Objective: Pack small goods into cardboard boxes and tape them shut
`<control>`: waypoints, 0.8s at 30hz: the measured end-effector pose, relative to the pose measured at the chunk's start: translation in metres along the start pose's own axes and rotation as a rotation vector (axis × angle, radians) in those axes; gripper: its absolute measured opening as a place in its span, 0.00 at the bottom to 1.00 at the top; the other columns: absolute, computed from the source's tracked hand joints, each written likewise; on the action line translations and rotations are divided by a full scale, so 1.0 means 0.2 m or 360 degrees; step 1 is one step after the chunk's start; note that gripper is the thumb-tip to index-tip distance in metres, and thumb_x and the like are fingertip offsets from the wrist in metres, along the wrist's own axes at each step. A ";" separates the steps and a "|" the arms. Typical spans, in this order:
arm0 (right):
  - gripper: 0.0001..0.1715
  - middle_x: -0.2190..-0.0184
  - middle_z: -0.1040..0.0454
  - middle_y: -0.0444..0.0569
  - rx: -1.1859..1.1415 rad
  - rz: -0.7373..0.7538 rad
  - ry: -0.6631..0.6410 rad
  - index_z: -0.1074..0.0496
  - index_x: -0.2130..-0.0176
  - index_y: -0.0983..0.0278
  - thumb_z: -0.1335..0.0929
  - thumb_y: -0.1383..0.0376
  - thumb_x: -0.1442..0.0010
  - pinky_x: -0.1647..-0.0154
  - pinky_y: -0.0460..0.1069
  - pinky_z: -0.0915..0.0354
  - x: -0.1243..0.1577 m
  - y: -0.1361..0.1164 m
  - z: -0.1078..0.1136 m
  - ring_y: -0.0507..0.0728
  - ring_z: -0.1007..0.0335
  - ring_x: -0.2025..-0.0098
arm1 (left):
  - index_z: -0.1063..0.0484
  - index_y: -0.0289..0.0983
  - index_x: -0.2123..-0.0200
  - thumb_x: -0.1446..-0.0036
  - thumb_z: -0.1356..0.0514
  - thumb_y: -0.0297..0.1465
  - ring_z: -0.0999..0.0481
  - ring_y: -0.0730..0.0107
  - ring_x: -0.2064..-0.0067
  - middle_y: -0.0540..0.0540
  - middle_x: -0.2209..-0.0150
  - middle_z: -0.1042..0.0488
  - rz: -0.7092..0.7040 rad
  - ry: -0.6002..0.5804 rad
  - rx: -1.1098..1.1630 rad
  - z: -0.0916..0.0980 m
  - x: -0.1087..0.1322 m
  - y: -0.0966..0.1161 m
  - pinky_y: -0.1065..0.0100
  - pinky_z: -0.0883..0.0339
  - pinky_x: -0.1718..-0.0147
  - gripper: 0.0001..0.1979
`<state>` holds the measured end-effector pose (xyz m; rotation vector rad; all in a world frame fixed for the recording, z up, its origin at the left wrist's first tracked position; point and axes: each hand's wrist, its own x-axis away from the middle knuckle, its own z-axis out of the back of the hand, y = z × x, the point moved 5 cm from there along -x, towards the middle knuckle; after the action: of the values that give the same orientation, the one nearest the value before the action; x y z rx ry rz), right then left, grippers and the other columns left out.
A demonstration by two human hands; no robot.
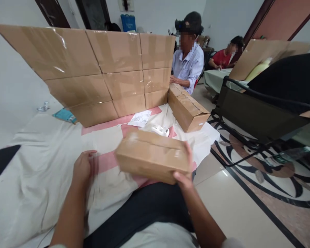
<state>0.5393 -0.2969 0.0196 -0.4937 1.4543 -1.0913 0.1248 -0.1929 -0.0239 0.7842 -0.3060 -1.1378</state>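
My right hand [184,174] grips the right end of a taped brown cardboard box [152,155], held just above the cloth-covered table [41,179]. Its thumb lies under the box and its fingers run up the far side. My left hand [83,167] hovers to the left of the box, apart from it, fingers curled loosely and a little blurred. A white tape dispenser [160,129] and a printed paper sheet [140,118] lie on the cloth just beyond the box.
A wall of stacked sealed boxes [105,72] stands across the back of the table. A single box [187,107] lies at the right corner, where a person in a light shirt [188,65] sits. A dark folding cart [260,110] stands on the patterned floor at the right.
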 end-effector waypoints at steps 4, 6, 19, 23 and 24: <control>0.52 0.38 0.42 0.60 0.0647 0.0385 0.0875 0.43 0.33 0.59 0.31 0.42 0.49 0.34 0.75 0.46 0.08 -0.16 0.55 0.77 0.43 0.34 | 0.23 0.39 0.55 0.29 0.56 0.35 0.23 0.62 0.47 0.50 0.49 0.22 0.0074 -0.0066 0.0246 -0.04 -0.01 -0.09 0.58 0.30 0.43 0.21; 0.49 0.43 0.39 0.59 0.0881 0.0589 0.1131 0.38 0.39 0.59 0.26 0.45 0.54 0.36 0.76 0.46 0.09 -0.21 0.72 0.76 0.40 0.38 | 0.23 0.41 0.55 0.31 0.54 0.37 0.24 0.62 0.47 0.51 0.49 0.22 0.0094 -0.0086 0.0300 -0.04 -0.01 -0.10 0.58 0.33 0.41 0.20; 0.47 0.43 0.45 0.61 0.1128 0.0346 0.1357 0.45 0.40 0.62 0.28 0.42 0.48 0.32 0.70 0.45 -0.16 0.27 0.67 0.73 0.44 0.36 | 0.23 0.41 0.61 0.37 0.50 0.42 0.25 0.56 0.45 0.47 0.51 0.20 0.0026 -0.0112 0.0447 -0.04 0.02 -0.06 0.58 0.35 0.39 0.18; 0.50 0.44 0.47 0.62 0.1152 0.0268 0.1316 0.43 0.41 0.66 0.27 0.44 0.53 0.31 0.70 0.47 -0.29 0.37 0.70 0.74 0.47 0.36 | 0.24 0.43 0.62 0.39 0.50 0.45 0.24 0.55 0.45 0.46 0.53 0.20 -0.0025 -0.0149 0.0467 -0.04 0.02 -0.04 0.57 0.35 0.39 0.18; 0.51 0.44 0.47 0.62 0.1167 0.0241 0.1286 0.43 0.41 0.67 0.27 0.44 0.53 0.31 0.70 0.48 -0.33 0.39 0.71 0.74 0.48 0.35 | 0.25 0.43 0.62 0.39 0.50 0.45 0.24 0.55 0.45 0.45 0.53 0.20 -0.0042 -0.0160 0.0459 -0.04 0.03 -0.03 0.57 0.35 0.39 0.18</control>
<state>0.7077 -0.2545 0.0079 0.6395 1.5651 -1.6836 0.1271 -0.1953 -0.0356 0.9874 -0.5541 -1.1750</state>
